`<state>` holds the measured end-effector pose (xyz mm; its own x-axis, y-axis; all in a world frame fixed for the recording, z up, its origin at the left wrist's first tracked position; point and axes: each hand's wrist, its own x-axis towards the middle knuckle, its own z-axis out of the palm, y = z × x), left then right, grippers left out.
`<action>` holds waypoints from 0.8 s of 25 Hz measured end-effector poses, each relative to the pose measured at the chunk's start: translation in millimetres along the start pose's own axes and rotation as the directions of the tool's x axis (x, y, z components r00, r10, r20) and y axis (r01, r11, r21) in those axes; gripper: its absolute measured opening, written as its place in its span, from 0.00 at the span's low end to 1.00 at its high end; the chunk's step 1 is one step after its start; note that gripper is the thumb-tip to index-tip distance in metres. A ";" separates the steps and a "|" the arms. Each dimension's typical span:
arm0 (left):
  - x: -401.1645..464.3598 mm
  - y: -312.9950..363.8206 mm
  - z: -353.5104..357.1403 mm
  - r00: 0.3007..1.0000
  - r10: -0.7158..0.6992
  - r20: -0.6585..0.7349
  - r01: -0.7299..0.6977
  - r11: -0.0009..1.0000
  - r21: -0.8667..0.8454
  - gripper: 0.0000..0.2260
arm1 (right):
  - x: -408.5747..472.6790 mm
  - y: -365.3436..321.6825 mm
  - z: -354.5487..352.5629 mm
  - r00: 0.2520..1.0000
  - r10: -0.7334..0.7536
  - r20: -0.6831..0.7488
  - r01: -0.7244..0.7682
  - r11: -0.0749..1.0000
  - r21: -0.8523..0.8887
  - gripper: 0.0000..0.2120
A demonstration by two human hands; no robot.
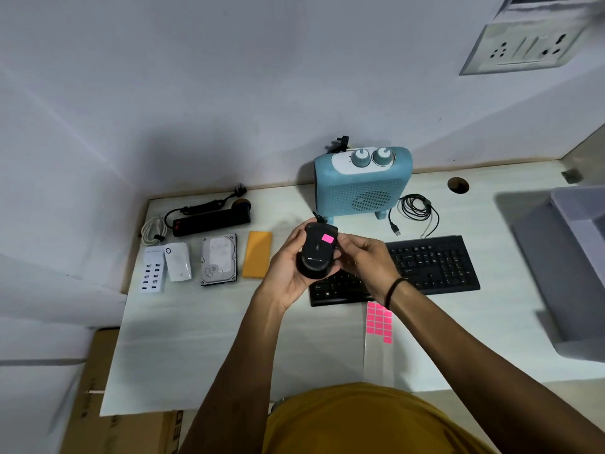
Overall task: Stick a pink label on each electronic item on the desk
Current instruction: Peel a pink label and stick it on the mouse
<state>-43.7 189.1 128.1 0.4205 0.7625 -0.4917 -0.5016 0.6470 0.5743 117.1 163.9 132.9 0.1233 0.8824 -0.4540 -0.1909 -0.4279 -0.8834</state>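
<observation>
Cradling an upturned black mouse (317,253) above the desk (203,329), the left hand (288,267) grips it steady while the right hand (366,257) pinches its edge beside a fresh pink label (327,238); the label sheet (379,321) waits nearby.

Hardly any text can be read. On the cardboard box (124,430) under the desk edge, below and left of the left hand (288,273), large dark letters look like "LED". The pink label (328,238) on the mouse (317,253) in that hand is blank. Keyboard (435,263) markings and the hard drive (218,259) sticker are too small to read.
</observation>
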 end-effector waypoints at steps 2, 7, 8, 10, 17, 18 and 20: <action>4.5 -4.2 6.7 0.997 0.006 -0.080 -0.001 0.998 0.058 0.15 | 1.2 3.6 3.2 0.998 0.068 -0.013 -0.066 0.992 0.107 0.11; 6.3 -18.9 16.2 0.972 0.177 -0.156 -0.125 0.947 0.296 0.10 | -2.4 10.2 7.6 0.998 -0.001 -0.065 0.008 0.995 0.103 0.09; 5.9 -21.3 15.1 0.965 0.221 -0.138 -0.161 0.922 0.351 0.11 | -3.7 9.0 7.7 0.998 -0.026 -0.052 0.029 0.998 0.060 0.07; 4.6 -22.7 12.7 0.955 0.274 -0.111 -0.200 0.876 0.438 0.13 | -4.7 8.5 7.7 0.998 -0.043 -0.044 0.042 0.999 -0.017 0.06; 5.7 -22.0 2.3 0.958 0.254 -0.130 -0.174 0.881 0.440 0.13 | -0.2 12.5 9.5 0.999 0.043 0.021 -0.043 0.999 0.007 0.08; 5.3 -22.0 -0.2 0.965 0.210 -0.159 -0.147 0.930 0.336 0.14 | 0.8 10.5 11.0 0.998 0.053 0.046 -0.055 0.998 0.034 0.08; 1.4 -20.0 -4.0 0.979 0.089 -0.183 -0.068 0.991 0.118 0.16 | 4.2 8.6 13.5 0.993 0.064 0.096 -0.072 0.994 0.083 0.10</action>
<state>-36.1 177.1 113.3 0.2291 0.8032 -0.5498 -0.4367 0.5896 0.6794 102.9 166.6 124.9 0.0166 0.8681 -0.4961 -0.2797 -0.4723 -0.8359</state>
